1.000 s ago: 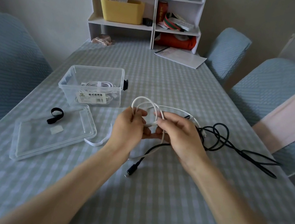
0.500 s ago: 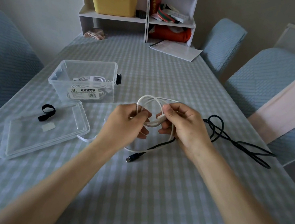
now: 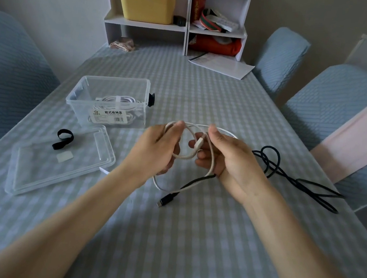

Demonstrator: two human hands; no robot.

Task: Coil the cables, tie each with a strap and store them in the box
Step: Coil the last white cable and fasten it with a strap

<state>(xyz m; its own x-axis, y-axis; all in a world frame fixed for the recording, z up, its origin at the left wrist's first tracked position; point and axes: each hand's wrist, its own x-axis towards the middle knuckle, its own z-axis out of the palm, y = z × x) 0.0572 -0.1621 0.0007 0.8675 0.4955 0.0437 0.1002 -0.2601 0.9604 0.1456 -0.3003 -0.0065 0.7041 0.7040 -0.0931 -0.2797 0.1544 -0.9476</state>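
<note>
Coiling a white cable (image 3: 202, 127) over the table (image 3: 188, 243)
Left hand (image 3: 155, 149) pinched the loops together while right hand (image 3: 228, 158) gripped the plug end, feeding another turn

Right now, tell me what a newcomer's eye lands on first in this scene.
First, the two hands mid-table: the left hand and right hand hold loops of a white cable. To their right a black cable sprawls loose on the checked cloth. Left of them stands a clear box with coiled white cables inside, its lid lying nearer.
</note>
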